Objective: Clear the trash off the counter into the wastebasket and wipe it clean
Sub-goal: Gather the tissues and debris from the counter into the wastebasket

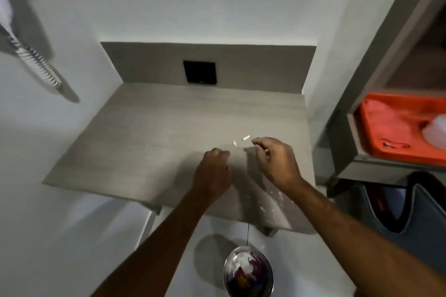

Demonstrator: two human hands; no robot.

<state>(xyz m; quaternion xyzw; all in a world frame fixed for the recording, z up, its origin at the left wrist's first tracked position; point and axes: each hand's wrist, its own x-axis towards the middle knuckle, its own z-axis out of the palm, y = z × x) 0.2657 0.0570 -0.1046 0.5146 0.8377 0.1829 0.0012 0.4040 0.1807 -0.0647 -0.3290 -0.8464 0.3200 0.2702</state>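
**Both hands over the right half of the counter, scraps just beyond the fingertips**

Your left hand (216, 164) is curled into a loose fist over the counter (135, 142), right of its middle; whether it is closed on anything you cannot tell from here. Your right hand (275, 160) hovers just beside it, nearer the right edge, thumb and forefinger drawn close together in a pinch; if something is between them, it is too small to make out.

Two small white paper bits (240, 140) lie on the counter just past your fingertips, apart from both hands. More white crumbs (275, 202) are scattered near the front right corner, partly under your right forearm.

The left half of the counter, back to the low rear panel with its dark square plate (199, 72), is bare and open for moving. The right edge runs close to a wall, and beyond that stands a shelf unit holding an orange bin (398, 125).

The wastebasket (248, 272) stands on the floor below the front edge, between your forearms, round and shiny, with white and dark trash inside.
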